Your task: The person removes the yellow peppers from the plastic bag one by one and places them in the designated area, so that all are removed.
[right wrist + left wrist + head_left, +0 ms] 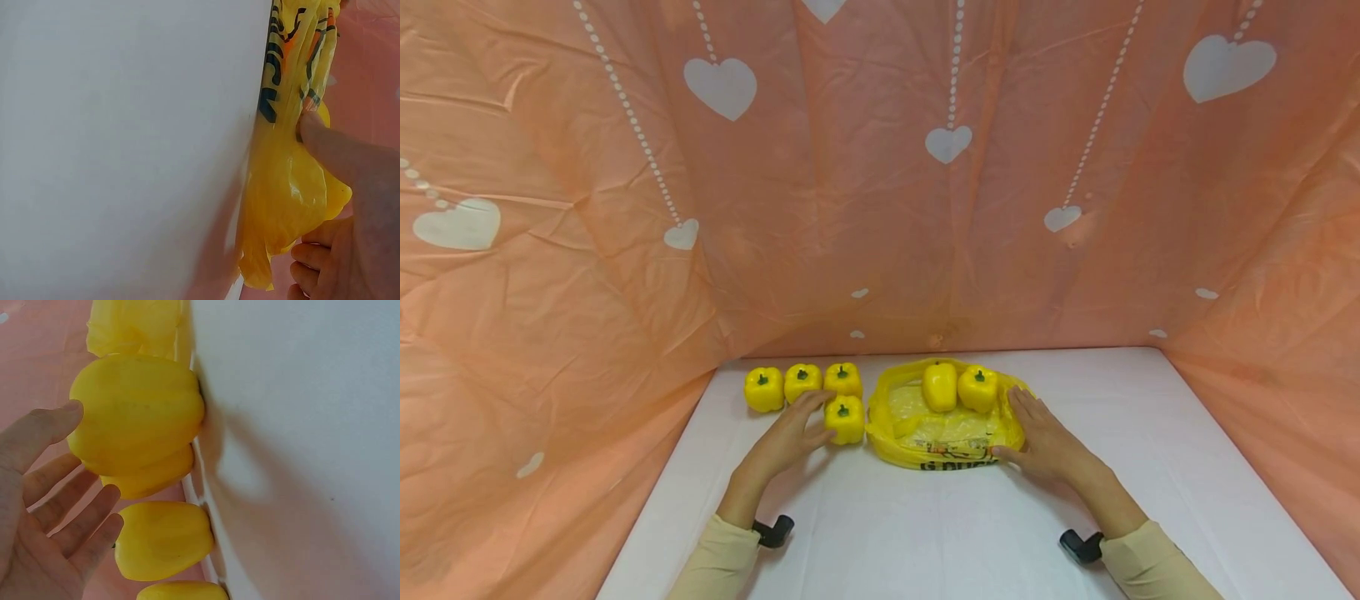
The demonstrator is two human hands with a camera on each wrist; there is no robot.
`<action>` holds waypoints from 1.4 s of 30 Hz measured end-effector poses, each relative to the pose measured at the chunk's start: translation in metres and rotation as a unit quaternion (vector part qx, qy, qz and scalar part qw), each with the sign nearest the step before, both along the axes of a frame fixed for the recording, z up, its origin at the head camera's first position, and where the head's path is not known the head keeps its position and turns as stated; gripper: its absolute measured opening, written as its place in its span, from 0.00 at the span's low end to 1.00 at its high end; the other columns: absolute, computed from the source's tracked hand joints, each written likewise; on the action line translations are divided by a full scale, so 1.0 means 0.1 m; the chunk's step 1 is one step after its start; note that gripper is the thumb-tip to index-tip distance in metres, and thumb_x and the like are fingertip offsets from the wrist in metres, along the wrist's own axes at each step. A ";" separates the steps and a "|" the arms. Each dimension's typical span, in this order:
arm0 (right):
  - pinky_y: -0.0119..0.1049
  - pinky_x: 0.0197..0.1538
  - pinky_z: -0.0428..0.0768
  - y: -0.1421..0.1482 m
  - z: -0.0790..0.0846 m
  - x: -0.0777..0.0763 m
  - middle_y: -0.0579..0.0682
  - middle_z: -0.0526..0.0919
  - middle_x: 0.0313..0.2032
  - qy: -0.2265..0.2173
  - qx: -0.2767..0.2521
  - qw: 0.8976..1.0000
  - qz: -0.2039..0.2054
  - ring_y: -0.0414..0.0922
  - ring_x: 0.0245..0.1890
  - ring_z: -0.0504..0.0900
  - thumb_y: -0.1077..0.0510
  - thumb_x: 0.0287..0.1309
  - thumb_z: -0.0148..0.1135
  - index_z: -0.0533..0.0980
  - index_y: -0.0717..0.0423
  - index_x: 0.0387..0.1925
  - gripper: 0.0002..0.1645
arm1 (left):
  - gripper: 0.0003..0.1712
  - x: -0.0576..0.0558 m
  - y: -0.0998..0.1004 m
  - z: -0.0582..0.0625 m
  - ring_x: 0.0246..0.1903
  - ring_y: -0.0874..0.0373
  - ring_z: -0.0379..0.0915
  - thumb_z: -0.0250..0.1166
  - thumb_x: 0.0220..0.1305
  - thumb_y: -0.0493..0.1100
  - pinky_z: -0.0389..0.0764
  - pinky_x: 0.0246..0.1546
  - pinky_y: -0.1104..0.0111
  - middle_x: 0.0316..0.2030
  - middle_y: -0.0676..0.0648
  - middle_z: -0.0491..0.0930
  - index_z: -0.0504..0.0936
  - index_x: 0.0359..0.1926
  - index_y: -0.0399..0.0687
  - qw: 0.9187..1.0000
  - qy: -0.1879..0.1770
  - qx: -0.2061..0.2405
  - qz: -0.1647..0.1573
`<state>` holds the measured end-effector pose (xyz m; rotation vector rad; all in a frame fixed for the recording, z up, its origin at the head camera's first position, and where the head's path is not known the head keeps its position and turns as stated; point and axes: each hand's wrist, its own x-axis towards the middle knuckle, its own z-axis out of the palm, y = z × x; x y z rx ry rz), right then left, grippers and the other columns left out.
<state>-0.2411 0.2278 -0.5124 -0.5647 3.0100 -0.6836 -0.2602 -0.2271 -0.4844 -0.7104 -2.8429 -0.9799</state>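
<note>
A yellow bell pepper with a green stem stands left of a yellow plastic bag. My left hand is beside this pepper, fingers spread and loosely bent. In the left wrist view its thumb overlaps the edge of the pepper; whether it presses there I cannot tell. The bag's mouth is spread wide, and two more peppers, one and another, lie inside at its back. My right hand rests on the bag's right rim with spread fingers, its thumb against the printed side.
Behind the left hand stand three more yellow bell peppers in a row: one, a second and a third. Everything sits on a white table. A pink-orange curtain with white hearts hangs along the back and sides.
</note>
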 end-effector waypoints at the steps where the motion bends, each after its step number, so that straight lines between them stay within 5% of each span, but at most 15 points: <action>1: 0.67 0.81 0.52 0.00 0.00 0.00 0.72 0.49 0.82 -0.001 -0.001 1.000 -0.001 0.72 0.81 0.49 0.37 0.68 0.71 0.49 0.73 0.82 0.64 | 0.37 0.01 0.00 0.01 0.74 0.35 0.67 0.73 0.71 0.41 0.67 0.76 0.40 0.73 0.35 0.71 0.71 0.75 0.38 1.000 0.001 0.001 0.000; 12: 0.66 0.81 0.52 -0.01 0.00 0.00 0.71 0.48 0.83 -0.007 0.005 1.000 -0.007 0.71 0.82 0.50 0.33 0.68 0.69 0.49 0.71 0.83 0.65 | 0.37 0.01 0.11 0.14 0.73 0.36 0.68 0.73 0.72 0.44 0.69 0.74 0.40 0.75 0.38 0.70 0.72 0.77 0.44 1.000 -0.012 -0.004 0.012; 42: 0.65 0.82 0.51 -0.01 0.01 0.00 0.70 0.48 0.83 -0.006 0.006 1.000 -0.004 0.70 0.82 0.49 0.35 0.68 0.70 0.49 0.72 0.83 0.65 | 0.39 -0.11 0.68 0.25 0.76 0.39 0.64 0.73 0.73 0.49 0.68 0.76 0.42 0.77 0.41 0.69 0.70 0.79 0.46 0.999 -0.003 0.003 -0.031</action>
